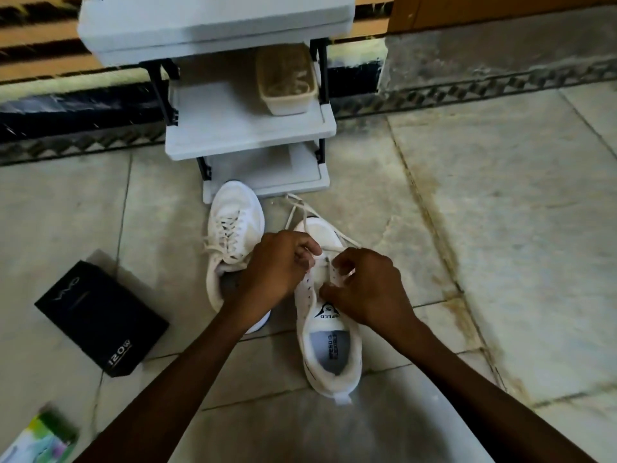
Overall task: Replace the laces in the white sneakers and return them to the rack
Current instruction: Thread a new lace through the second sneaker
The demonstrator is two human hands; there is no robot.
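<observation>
Left hand (277,262), right hand (364,285) pinch lace (293,213); tub (288,103) holds blurred strands (283,81).

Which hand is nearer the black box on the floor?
Left. The left hand pinches the lace over the right-hand sneaker, to the right of the black box; the right hand grips the lace farther right.

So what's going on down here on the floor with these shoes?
A person is lacing the nearer white sneaker on the floor. The left hand and the right hand both pinch the lace at the front eyelets. The eyelets nearer the tongue are unthreaded, and loose ends trail toward the rack. The other sneaker beside it is already laced. Neither is on the rack yet.
</observation>
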